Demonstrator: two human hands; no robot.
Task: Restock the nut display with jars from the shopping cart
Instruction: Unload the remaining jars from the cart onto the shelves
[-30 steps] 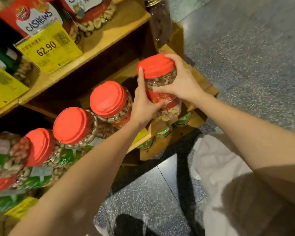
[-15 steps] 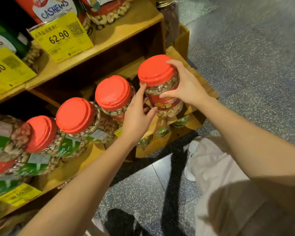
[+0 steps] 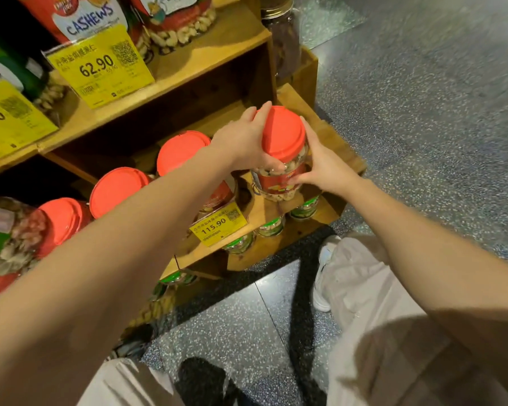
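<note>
Red-lidded nut jar (image 3: 279, 183): upright at the right end of the lower shelf (image 3: 330, 134). Left hand (image 3: 241, 145) wraps it at 9 o'clock; right hand (image 3: 320, 168) grips at 4 o'clock. Risk: set near the edge, it could tip floorward on release.

The nut jar (image 3: 272, 184) has an orange-red lid (image 3: 282, 133) and red label. Price tags (image 3: 100, 68) are yellow; the floor (image 3: 423, 112) is speckled grey.
</note>
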